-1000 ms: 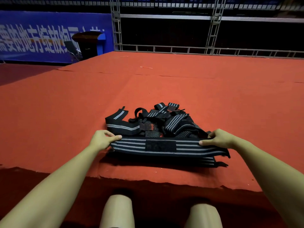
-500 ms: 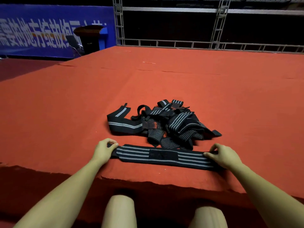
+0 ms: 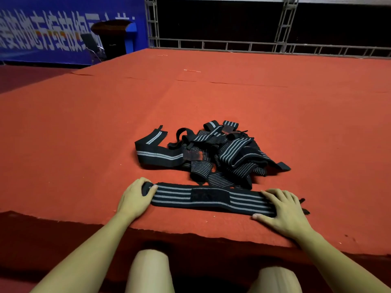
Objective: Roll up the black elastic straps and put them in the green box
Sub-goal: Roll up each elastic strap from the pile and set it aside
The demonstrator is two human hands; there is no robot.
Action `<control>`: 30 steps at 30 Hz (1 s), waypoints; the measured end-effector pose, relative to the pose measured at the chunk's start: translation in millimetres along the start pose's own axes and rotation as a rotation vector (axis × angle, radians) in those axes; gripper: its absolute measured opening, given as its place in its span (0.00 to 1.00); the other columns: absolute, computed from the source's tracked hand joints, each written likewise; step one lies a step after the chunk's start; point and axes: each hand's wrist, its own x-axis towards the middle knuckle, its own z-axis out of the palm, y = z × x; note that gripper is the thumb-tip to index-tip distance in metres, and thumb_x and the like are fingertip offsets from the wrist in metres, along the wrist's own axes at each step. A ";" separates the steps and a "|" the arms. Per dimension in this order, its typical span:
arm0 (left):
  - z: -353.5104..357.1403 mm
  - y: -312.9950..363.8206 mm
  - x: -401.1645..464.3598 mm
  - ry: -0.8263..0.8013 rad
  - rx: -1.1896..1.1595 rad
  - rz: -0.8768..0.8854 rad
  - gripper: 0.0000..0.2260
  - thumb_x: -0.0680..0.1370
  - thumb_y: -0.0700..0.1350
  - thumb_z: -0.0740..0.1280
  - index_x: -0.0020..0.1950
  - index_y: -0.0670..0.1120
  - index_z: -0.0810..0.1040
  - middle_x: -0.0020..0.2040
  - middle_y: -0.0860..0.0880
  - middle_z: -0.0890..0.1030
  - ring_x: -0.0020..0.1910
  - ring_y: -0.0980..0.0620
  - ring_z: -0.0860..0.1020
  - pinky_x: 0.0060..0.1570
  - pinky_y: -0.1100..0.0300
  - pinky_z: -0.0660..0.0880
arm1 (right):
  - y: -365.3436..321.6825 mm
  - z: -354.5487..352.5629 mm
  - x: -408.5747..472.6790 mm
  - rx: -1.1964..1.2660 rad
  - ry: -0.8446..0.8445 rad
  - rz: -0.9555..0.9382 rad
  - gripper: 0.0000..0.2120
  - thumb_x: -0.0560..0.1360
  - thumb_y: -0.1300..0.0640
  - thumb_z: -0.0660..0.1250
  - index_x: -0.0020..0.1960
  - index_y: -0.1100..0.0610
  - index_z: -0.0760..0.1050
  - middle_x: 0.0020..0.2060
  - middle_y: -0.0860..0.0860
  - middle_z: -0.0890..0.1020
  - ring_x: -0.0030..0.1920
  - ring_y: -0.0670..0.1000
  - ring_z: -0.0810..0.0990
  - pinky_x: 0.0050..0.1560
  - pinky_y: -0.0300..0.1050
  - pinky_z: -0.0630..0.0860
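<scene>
Black straps with grey stripes on orange-red carpet; blue banner with white lettering

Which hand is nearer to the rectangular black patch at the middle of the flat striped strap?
Right, by a little. The right hand presses flat on the strap right of the patch; the left hand grips the strap's far left end.

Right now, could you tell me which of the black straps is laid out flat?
The strap nearest the carpet edge, stretched between the left hand and right hand; the others lie tangled in the pile behind it.
</scene>
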 end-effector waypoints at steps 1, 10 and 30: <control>-0.6 -0.2 -0.8 0.016 -0.034 -0.017 0.05 0.80 0.53 0.70 0.48 0.54 0.76 0.46 0.57 0.80 0.47 0.51 0.79 0.49 0.52 0.73 | -0.7 -0.9 -0.6 0.013 0.005 0.001 0.45 0.68 0.17 0.57 0.71 0.47 0.76 0.62 0.42 0.76 0.64 0.49 0.73 0.70 0.56 0.67; 1.6 -7.3 2.7 0.078 -0.154 -0.039 0.02 0.81 0.48 0.69 0.48 0.54 0.79 0.47 0.56 0.83 0.50 0.53 0.80 0.52 0.54 0.73 | -4.3 0.5 -1.2 0.020 0.077 0.058 0.44 0.70 0.17 0.54 0.68 0.49 0.79 0.58 0.43 0.79 0.61 0.49 0.76 0.74 0.57 0.64; -0.9 -6.0 9.2 0.189 -0.234 -0.232 0.08 0.77 0.54 0.75 0.52 0.55 0.79 0.58 0.47 0.84 0.64 0.46 0.79 0.57 0.52 0.73 | -2.5 7.7 3.1 -0.049 0.028 0.238 0.20 0.80 0.41 0.52 0.64 0.40 0.79 0.55 0.41 0.78 0.61 0.48 0.78 0.74 0.62 0.55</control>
